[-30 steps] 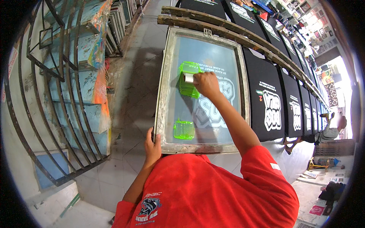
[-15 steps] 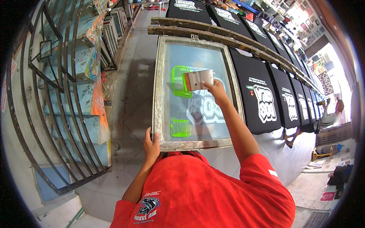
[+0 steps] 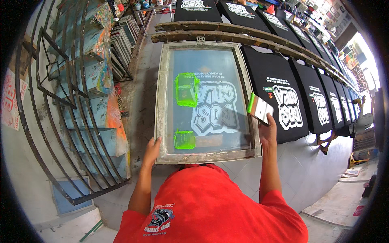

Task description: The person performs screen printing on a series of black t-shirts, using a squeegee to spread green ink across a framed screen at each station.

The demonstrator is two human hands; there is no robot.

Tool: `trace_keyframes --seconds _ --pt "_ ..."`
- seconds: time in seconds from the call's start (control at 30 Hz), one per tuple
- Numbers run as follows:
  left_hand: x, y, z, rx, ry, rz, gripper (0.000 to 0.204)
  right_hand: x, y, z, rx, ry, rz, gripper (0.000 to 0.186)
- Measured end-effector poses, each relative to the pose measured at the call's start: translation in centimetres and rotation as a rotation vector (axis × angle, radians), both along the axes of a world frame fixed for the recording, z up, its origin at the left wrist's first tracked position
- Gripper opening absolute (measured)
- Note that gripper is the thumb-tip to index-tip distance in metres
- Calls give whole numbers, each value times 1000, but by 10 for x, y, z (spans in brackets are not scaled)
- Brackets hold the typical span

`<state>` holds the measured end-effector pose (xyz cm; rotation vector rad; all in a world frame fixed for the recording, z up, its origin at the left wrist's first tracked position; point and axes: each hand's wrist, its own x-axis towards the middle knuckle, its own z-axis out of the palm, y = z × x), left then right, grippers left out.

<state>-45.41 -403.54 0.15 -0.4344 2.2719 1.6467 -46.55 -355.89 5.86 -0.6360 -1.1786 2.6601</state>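
Note:
In front of me lies a screen-printing frame (image 3: 161, 101) with a worn rim and a pale see-through mesh (image 3: 206, 60). A black shirt with a white printed design shows through the mesh. Two bright green ink patches, a larger one (image 3: 187, 95) and a smaller one (image 3: 184, 140), sit along its left side. My left hand (image 3: 152, 150) grips the frame's lower left corner; some fingers are hidden beneath. At the right rim, my right hand (image 3: 268, 130) is closed round a squeegee (image 3: 262, 109), its blade edge coated green. Whether that hand also touches the rim, I cannot tell.
Black shirts (image 3: 279, 89) with white prints lie in rows to the right and beyond wooden rails (image 3: 227, 38). A hinge (image 3: 200, 40) joins the frame to the nearer rail. Metal bars (image 3: 60, 117) and paint-stained steps (image 3: 97, 137) stand left, near stacked frames (image 3: 121, 38).
My right hand has drawn the squeegee off the mesh, rightward and nearer to me, to the frame's right rim. My left hand stays at the lower left corner.

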Motion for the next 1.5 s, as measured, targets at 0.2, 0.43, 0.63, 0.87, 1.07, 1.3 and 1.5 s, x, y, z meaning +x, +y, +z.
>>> trace_keyframes --seconds 0.2,0.43,0.63,0.87,1.07,1.3,1.5 --pt "-11 17 20 -112 -16 25 58 34 47 -39 195 -44 49 39" --pt "-4 33 37 -373 49 69 51 37 50 -46 -95 -21 -54 45" --pt "23 13 32 -388 168 99 47 75 40 -30 -92 3 -30 47" --pt "15 19 67 -223 365 27 39 149 47 -3 -127 280 -66 58" --pt "8 -8 103 81 483 -319 52 273 -21 58 -21 453 -52 46" --pt "7 -77 120 202 443 -692 62 419 -205 80 366 434 -424 38" --pt "4 -113 118 238 452 -809 62 459 -325 89 361 370 -523 38"
